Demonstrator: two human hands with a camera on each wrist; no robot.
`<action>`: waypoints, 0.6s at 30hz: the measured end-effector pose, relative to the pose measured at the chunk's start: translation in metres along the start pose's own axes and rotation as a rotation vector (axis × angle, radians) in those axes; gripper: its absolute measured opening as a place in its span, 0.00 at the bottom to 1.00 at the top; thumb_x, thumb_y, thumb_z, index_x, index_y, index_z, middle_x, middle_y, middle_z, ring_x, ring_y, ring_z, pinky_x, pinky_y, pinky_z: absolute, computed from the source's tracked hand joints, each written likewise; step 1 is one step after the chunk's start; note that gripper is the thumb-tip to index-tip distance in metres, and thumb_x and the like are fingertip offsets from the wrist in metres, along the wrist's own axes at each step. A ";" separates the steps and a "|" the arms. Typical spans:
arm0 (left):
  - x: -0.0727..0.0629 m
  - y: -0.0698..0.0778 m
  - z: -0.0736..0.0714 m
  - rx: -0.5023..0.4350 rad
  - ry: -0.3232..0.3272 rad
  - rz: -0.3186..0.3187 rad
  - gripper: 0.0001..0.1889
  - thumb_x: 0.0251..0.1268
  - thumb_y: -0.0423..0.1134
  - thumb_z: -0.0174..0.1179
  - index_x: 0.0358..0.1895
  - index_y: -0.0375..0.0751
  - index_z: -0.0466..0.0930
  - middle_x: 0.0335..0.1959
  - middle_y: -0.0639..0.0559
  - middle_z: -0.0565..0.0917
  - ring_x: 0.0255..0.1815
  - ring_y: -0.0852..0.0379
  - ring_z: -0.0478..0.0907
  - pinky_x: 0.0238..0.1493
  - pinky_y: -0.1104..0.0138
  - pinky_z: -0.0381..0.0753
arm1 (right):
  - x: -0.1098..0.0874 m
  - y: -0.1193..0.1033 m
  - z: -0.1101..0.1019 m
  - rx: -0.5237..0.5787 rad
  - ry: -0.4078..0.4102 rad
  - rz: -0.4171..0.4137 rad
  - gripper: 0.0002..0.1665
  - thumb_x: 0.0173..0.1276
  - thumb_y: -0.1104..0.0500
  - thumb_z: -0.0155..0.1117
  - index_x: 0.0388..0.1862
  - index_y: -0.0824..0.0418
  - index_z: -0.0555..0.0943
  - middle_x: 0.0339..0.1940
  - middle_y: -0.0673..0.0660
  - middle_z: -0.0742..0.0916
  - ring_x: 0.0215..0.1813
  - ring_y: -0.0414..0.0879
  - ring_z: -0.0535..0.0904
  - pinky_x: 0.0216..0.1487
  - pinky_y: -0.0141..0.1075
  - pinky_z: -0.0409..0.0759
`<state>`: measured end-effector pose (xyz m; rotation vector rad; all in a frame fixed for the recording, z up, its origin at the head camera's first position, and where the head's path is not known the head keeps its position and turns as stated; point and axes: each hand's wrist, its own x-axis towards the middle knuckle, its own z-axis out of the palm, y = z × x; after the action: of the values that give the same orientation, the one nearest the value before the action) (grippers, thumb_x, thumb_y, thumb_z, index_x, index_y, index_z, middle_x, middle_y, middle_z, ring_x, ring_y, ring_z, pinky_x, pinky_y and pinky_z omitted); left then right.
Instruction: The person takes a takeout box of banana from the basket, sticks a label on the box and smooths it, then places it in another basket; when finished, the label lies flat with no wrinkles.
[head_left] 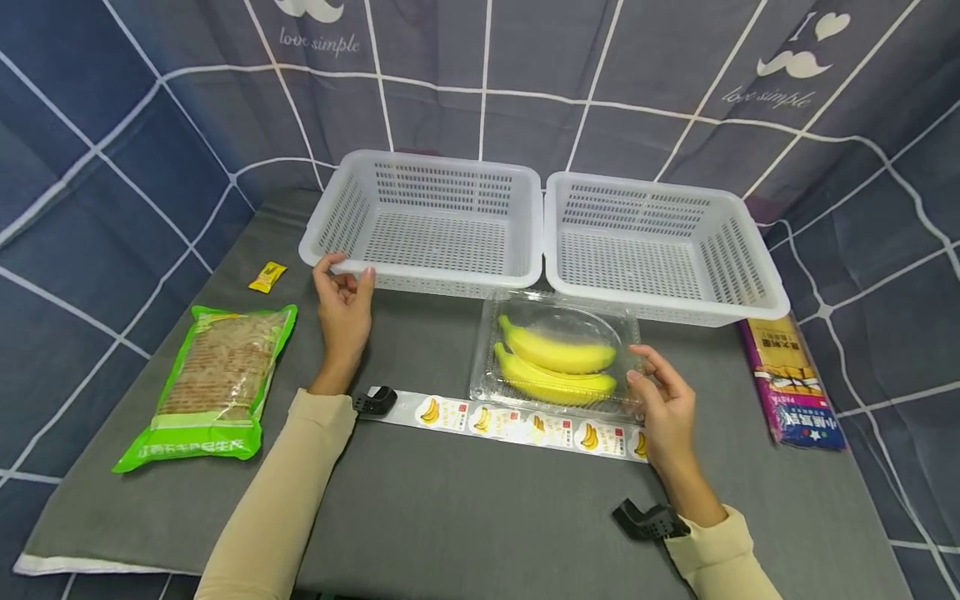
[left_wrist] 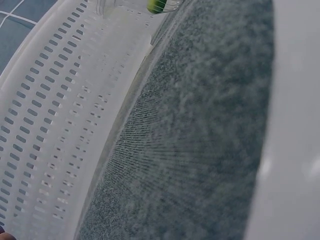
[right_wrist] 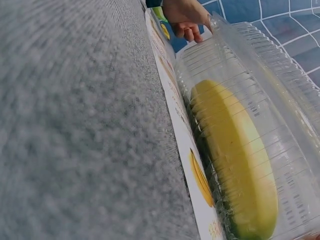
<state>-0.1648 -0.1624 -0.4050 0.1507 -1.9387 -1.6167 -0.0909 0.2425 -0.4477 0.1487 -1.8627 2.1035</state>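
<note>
Half-curled, my left hand (head_left: 345, 321) touches the front rim of the left basket (head_left: 442, 278), above centre, perhaps to steady it; my right hand (head_left: 670, 417) pinches the right edge of the clear box (head_left: 481, 367), mid-frame, probably to keep it still. Box and bananas (head_left: 558, 353) stretch left to right, stem ends pointing upper left.

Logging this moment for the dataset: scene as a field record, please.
left hand: at front rim of left basket
right hand: at right edge of clear box
box contents: bananas
right basket: beside left basket
sticker strip: along box's near side
left side: green-edged bag, yellow packet
right side: pasta packet
</note>
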 end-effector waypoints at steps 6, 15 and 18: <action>0.003 0.002 -0.003 -0.019 -0.018 -0.012 0.25 0.73 0.31 0.61 0.67 0.26 0.63 0.36 0.37 0.68 0.27 0.62 0.61 0.30 0.73 0.61 | -0.003 0.004 -0.001 -0.016 0.006 -0.014 0.20 0.72 0.74 0.58 0.61 0.75 0.79 0.36 0.55 0.74 0.21 0.38 0.75 0.22 0.28 0.78; 0.011 0.020 -0.027 -0.064 -0.027 -0.051 0.18 0.69 0.27 0.63 0.59 0.23 0.76 0.26 0.52 0.68 0.23 0.64 0.61 0.28 0.74 0.63 | -0.003 0.006 0.000 -0.089 -0.010 -0.053 0.19 0.72 0.73 0.59 0.61 0.74 0.80 0.37 0.56 0.75 0.14 0.34 0.53 0.18 0.26 0.71; 0.007 0.028 -0.029 -0.040 -0.051 -0.054 0.16 0.69 0.26 0.62 0.57 0.23 0.77 0.26 0.52 0.69 0.23 0.63 0.61 0.27 0.73 0.62 | -0.002 0.005 -0.002 -0.098 -0.011 -0.064 0.19 0.71 0.73 0.58 0.60 0.74 0.80 0.36 0.55 0.75 0.14 0.35 0.52 0.17 0.26 0.69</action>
<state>-0.1480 -0.1837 -0.3740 0.1479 -1.9537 -1.7087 -0.0902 0.2438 -0.4535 0.1944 -1.9362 1.9688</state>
